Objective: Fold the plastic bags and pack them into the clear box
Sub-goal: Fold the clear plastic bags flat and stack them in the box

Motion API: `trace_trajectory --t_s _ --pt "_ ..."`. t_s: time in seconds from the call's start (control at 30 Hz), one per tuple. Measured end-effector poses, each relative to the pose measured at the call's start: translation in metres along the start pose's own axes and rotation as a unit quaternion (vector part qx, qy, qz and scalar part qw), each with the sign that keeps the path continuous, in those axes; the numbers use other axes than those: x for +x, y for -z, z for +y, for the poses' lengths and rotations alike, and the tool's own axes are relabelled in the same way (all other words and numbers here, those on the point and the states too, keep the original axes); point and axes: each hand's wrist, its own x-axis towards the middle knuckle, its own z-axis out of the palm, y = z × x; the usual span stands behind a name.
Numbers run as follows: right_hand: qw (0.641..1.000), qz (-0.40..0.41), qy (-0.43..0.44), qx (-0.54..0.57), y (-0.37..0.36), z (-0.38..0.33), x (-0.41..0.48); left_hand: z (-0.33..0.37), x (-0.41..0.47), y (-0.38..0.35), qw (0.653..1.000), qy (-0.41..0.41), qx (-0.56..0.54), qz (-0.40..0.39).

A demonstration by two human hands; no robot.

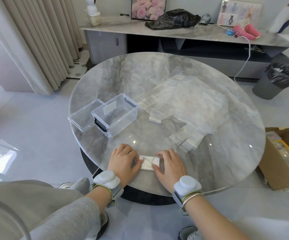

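A small folded white plastic bag (147, 163) lies near the front edge of the round marble table (123, 75). My left hand (123, 160) holds its left end, thumb and fingers pinching the fold. My right hand (170, 164) pinches its right end, where a corner is turned in. The clear box (117, 115) stands open and empty at the table's left, its lid (85, 115) lying beside it. A pile of several flat translucent plastic bags (183, 104) is spread over the table's right half, handles pointing toward me.
Beyond the table a low cabinet (192, 33) carries a black bag (173, 19), pictures and pink items. A grey bin (275, 82) stands at the right, a cardboard box (284, 158) on the floor near the table's right edge. Curtains hang at the left.
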Motion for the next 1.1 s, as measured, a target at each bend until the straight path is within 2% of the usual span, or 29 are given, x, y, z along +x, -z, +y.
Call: trace_trajectory --t_s 0.13,0.27,0.43,0.6,0.8,0.87,0.97,1.03,1.1 --pt "0.999 -0.023 0.003 -0.023 0.005 -0.002 0.003 0.003 0.001 0.006 0.998 0.041 0.032 -0.017" --pt "0.994 -0.1 -0.029 0.01 0.013 -0.003 0.015 0.005 0.008 0.013 0.995 0.076 0.007 -0.066" --pt "0.987 -0.144 -0.067 0.031 0.014 -0.004 0.018 0.013 0.023 0.021 0.985 0.036 -0.012 -0.171" --pt "0.984 -0.162 -0.061 0.044 0.016 -0.008 0.015 0.015 0.035 0.038 0.966 0.01 -0.031 -0.255" --pt "0.983 -0.153 -0.047 0.093 0.026 -0.013 0.011 0.02 0.038 0.049 0.956 -0.011 -0.023 -0.294" --pt "0.981 -0.146 -0.061 0.114 0.03 -0.011 0.013 0.021 0.036 0.051 0.957 0.015 -0.046 -0.287" --pt "0.955 -0.077 -0.139 0.251 0.034 -0.01 0.017 0.025 0.033 0.056 0.958 0.118 -0.174 -0.193" --pt "0.92 -0.029 -0.207 0.332 0.034 -0.011 0.018 0.031 0.031 0.06 0.919 0.223 -0.291 -0.145" --pt "0.864 -0.049 -0.265 0.425 0.035 -0.014 0.018 0.037 0.029 0.062 0.848 0.32 -0.403 -0.123"
